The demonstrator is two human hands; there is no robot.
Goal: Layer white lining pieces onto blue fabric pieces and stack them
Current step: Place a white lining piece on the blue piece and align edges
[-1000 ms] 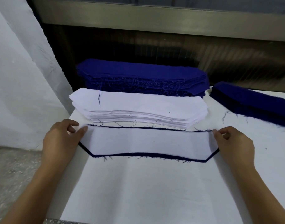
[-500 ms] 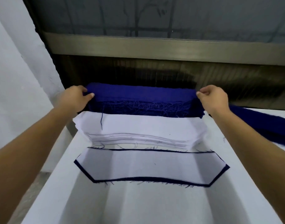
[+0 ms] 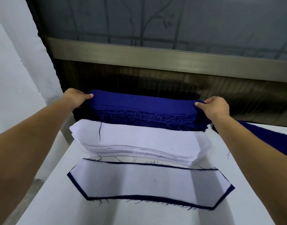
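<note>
White table covering is bearing one finished pair at lower centre. Behind the white lining stack, the top piece of the blue fabric stack is being pinched at both ends by the left hand and right hand, apparently for flat lifting.

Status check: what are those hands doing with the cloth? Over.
Left hand, right hand pinch ends of blue stack. Lined piece lies nearest. Nothing blocking.

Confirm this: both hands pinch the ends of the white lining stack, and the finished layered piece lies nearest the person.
Wrong stack. In the head view the left hand and right hand pinch the ends of the blue fabric stack; the white lining stack lies untouched. The layered piece is nearest.
</note>
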